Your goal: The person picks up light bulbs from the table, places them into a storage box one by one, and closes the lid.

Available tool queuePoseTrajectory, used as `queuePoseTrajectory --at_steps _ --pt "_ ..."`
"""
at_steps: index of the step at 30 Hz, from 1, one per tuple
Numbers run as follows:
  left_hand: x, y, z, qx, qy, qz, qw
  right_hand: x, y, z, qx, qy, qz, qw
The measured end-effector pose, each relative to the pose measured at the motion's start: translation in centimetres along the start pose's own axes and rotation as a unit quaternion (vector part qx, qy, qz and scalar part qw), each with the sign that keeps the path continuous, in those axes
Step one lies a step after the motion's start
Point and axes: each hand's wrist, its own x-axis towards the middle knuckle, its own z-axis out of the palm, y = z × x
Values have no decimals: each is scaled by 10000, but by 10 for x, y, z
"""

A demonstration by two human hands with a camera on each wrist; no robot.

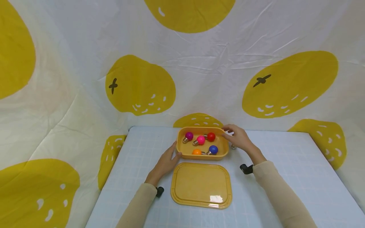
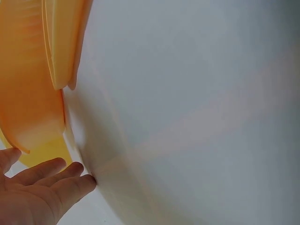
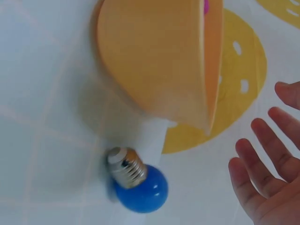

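I'm seeing the yellow box (image 1: 203, 157) sitting just below the head view's centre, five bulbs (image 1: 201, 140) lying inside (a blue bulb (image 3: 142, 190) is resting just outside). The left hand (image 1: 166, 161) is flanking its left end, the right hand (image 1: 239, 137) its upper-right corner, both showing uncurled, parted fingers.

The left arm (image 1: 137, 209) slants forward and inward, the right arm (image 1: 288, 201) mirrors it from the other side, both in beige sleeves (image 1: 269, 177) that end at the wrists (image 1: 257, 156). The left hand (image 1: 165, 163) has its thumb apart from extended, unclenched fingers (image 2: 47, 169). The right hand (image 1: 238, 136) lies farther forward – its fingers (image 3: 257, 165) parted, slightly bent, palm uncurled – and grips nothing
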Motion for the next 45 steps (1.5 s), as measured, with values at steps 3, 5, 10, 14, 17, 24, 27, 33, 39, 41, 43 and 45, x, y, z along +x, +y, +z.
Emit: queuePoseTrajectory --at_steps 3,5,10,14,17,24,27,33,39,41,43,45 --pt "0 -1 0 33 8 -11 10000 -4 7 -3 -50 132 25 9999" --pt "0 -2 1 30 9 0 10000 -7 13 -4 -82 193 68 9998" --pt "0 -3 0 39 16 39 10000 -13 29 -5 -166 282 239 9992" --pt "0 -3 0 52 9 53 10000 -19 43 -5 -197 405 303 9985" --pt "1 -2 0 61 15 54 10000 -22 51 -3 -212 466 441 9977" --pt "2 -3 0 66 3 81 9999 -27 67 0 -229 509 780 9954" --pt "3 -4 0 83 5 91 9999 -28 73 2 -245 362 972 9943" --pt "4 -5 0 63 2 109 9999 -29 80 7 -168 107 1454 9892" --pt "3 -6 0 37 -10 130 9999 -30 84 10 -182 68 1540 9879" --pt "3 -6 0 43 -14 149 9999 -30 84 10 -212 62 1531 9880" --pt "2 -6 0 57 -26 155 9999 -30 84 10 -211 51 1548 9877" --pt "2 -5 0 84 -38 158 9998 -30 84 11 -205 47 1542 9878"
